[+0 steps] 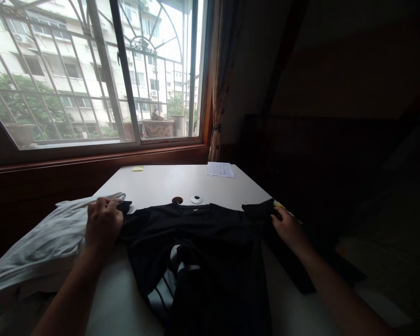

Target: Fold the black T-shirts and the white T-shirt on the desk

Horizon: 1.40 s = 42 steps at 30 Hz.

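Note:
A black T-shirt (224, 233) lies spread over the white table (161, 184), its neckline toward the window. A white and grey print shows at its rumpled middle. My left hand (104, 224) is closed at the end of the left sleeve, fingers curled over the dark cloth; the fingertips are partly hidden. Right behind that hand, a white garment (52, 233) is draped over the table's left side. My right hand (287, 227) pinches the other sleeve at the table's right edge. Something small and yellow shows just above its fingers.
Toward the back of the table are a yellow sticky note (137, 168) and printed sheets (220, 170). A round cable hole (177, 200) and a white cap with a black centre (196, 199) sit beyond the collar. Dark cloth (290, 261) hangs near my right forearm. A barred window (154, 74) stands behind.

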Motion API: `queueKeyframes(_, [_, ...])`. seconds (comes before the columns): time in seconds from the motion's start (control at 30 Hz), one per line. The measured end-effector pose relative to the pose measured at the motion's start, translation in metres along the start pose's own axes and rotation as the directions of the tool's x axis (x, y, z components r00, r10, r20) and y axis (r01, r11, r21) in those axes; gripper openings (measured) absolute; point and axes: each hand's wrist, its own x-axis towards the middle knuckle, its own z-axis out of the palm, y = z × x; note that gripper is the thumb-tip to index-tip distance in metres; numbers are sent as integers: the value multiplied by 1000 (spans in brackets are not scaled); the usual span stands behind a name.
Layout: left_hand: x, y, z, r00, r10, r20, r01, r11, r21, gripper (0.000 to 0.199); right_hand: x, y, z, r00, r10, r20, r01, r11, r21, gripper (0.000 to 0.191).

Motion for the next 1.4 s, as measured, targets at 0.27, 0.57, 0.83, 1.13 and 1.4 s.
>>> queueKeyframes(0.27, [-17, 58, 14, 965, 222, 140, -179, 947, -268, 29, -11, 61, 41, 975, 223, 8, -212, 914, 345, 45])
queueKeyframes(0.57, [-21, 62, 22, 945, 276, 176, -198, 910, -364, 31, -28, 42, 38, 976, 213, 49, -218, 927, 306, 64])
queueKeyframes(0.83, [-26, 72, 24, 915, 320, 247, -215, 902, -374, 31, -32, 48, 41, 986, 165, 36, -169, 945, 280, 67])
queueKeyframes(1.13, [-33, 73, 35, 894, 392, 217, -275, 863, -425, 35, -32, 50, 43, 988, 153, -13, -144, 953, 266, 65])
queueKeyframes(1.4, [-47, 75, 62, 870, 411, 274, -265, 856, -444, 33, -31, 50, 45, 992, 124, 10, -122, 961, 249, 66])
